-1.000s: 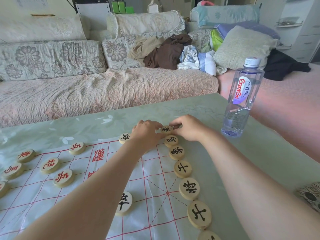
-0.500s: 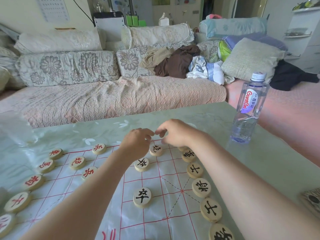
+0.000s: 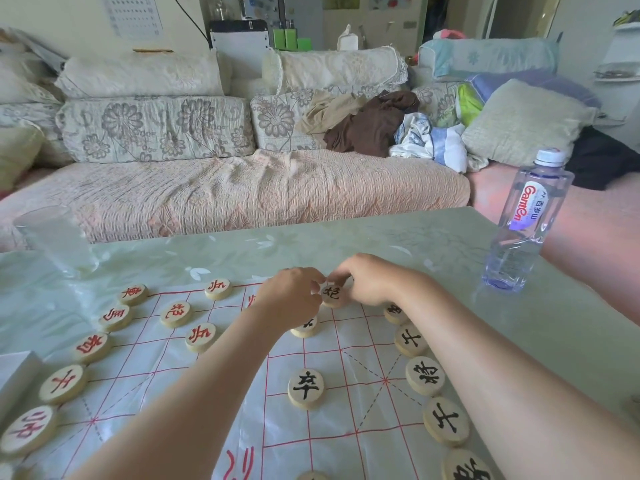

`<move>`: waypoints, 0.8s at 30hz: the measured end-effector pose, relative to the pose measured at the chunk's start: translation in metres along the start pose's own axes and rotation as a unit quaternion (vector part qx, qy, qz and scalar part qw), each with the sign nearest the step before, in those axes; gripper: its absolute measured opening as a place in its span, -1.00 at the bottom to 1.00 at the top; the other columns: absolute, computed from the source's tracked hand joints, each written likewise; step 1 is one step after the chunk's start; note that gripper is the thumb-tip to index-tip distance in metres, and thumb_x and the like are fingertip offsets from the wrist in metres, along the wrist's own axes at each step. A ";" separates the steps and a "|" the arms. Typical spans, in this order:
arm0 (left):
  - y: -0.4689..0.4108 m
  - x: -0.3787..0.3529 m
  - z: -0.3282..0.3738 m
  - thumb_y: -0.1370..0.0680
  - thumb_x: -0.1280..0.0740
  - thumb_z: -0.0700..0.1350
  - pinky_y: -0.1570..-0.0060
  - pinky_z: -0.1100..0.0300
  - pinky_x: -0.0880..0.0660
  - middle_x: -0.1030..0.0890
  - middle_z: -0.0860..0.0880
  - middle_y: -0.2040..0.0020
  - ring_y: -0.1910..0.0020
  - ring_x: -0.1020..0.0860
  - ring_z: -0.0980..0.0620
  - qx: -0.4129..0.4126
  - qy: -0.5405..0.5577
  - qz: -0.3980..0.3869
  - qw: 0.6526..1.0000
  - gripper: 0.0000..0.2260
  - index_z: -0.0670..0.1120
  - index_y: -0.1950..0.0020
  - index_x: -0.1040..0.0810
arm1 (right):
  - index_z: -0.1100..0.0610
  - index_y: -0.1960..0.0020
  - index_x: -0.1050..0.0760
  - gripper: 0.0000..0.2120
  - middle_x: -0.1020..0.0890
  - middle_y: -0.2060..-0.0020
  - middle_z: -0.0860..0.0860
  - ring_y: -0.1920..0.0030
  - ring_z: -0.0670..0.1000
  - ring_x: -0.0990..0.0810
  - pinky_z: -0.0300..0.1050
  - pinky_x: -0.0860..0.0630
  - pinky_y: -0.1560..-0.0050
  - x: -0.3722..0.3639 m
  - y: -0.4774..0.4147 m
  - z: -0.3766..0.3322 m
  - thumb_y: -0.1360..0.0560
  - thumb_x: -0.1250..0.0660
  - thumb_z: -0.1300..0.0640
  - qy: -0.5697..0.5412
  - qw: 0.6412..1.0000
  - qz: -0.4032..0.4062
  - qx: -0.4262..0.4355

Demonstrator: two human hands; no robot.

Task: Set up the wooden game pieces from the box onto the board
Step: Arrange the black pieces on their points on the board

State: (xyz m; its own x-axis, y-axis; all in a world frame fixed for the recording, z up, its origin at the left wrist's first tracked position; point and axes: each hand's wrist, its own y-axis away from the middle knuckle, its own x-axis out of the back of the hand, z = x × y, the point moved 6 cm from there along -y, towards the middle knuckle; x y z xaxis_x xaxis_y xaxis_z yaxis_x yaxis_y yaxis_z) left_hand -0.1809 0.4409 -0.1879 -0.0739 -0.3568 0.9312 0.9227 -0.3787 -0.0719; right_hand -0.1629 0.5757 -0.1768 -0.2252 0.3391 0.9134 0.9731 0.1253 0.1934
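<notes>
The step in hand is the placing of one black disc (image 3: 331,294) on the board (image 3: 360,405), near its far edge, where both hands meet over it. The left hand (image 3: 294,294) comes in from the left with its fingers (image 3: 313,285) curled, their tips against the disc's left rim. The right hand (image 3: 369,282) arches over from the right, wrist raised, its fingers (image 3: 341,277) bent down onto the far and right rim. Between them the two hands pinch the disc narrowly, and it appears to lie flat on the sheet, or very nearly so (whether it fully rests there cannot be told).

By my reading the setup is well along but not done. A line of red discs (image 3: 91,347) runs down the left side, a column of black discs (image 3: 425,375) runs down the right, and a black pawn (image 3: 306,388) sits alone mid-board. Another black piece (image 3: 306,329) shows only in part behind the left wrist.

The next move likely calls for nudging the held disc squarely onto a crossing of the red lines, then letting go without dragging the thin sheet or knocking the half-hidden piece just beside it. After that, a reach for a fresh piece; a pale box (image 3: 15,374) at the left edge may be the source, though that is unsure. A water bottle (image 3: 528,220) stands well apart on the bench (image 3: 398,237)
</notes>
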 end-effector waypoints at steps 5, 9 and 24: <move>-0.002 -0.009 -0.001 -0.51 -0.33 -0.06 -0.06 0.18 -0.45 -0.58 0.14 -0.12 -0.13 -0.52 0.05 -0.008 0.006 -0.012 1.000 -0.65 0.12 -0.29 -0.50 | 0.00 -0.20 -0.55 -0.59 -0.62 -0.06 -0.06 -0.05 0.06 -0.61 -0.08 -0.54 0.01 -0.001 0.002 -0.002 -0.39 -0.46 -0.08 -0.022 1.000 0.014 -0.004; -0.002 -0.009 -0.002 -0.49 -0.35 -0.06 -0.05 0.18 -0.45 -0.59 0.13 -0.08 -0.12 -0.49 0.06 -0.020 0.001 0.000 1.000 -0.70 0.13 -0.22 -0.56 | -0.06 -0.24 -0.55 -0.50 -0.63 -0.01 -0.09 -0.01 0.01 -0.61 -0.05 -0.58 -0.04 0.000 0.003 -0.002 -0.34 -0.47 -0.15 -0.029 0.999 0.042 -0.011; 0.002 -0.008 -0.007 -0.50 -0.34 -0.01 -0.15 0.15 -0.39 -0.58 0.10 -0.12 -0.17 -0.43 0.01 -0.019 0.008 0.011 1.000 -0.61 0.05 -0.33 -0.48 | -0.18 -0.48 -0.33 -0.31 -0.57 -0.18 -0.32 -0.15 -0.12 -0.53 -0.22 -0.44 0.06 -0.005 -0.007 0.001 -0.42 -0.40 0.17 -0.047 0.998 0.037 0.002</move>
State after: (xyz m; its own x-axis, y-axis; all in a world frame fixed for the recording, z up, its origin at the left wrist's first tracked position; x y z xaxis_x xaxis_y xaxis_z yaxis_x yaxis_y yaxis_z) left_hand -0.1817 0.4370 -0.1982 -0.0603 -0.3790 0.9234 0.9094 -0.4022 -0.1057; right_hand -0.1686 0.5741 -0.1835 -0.1557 0.4336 0.8875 0.9872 0.1003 0.1242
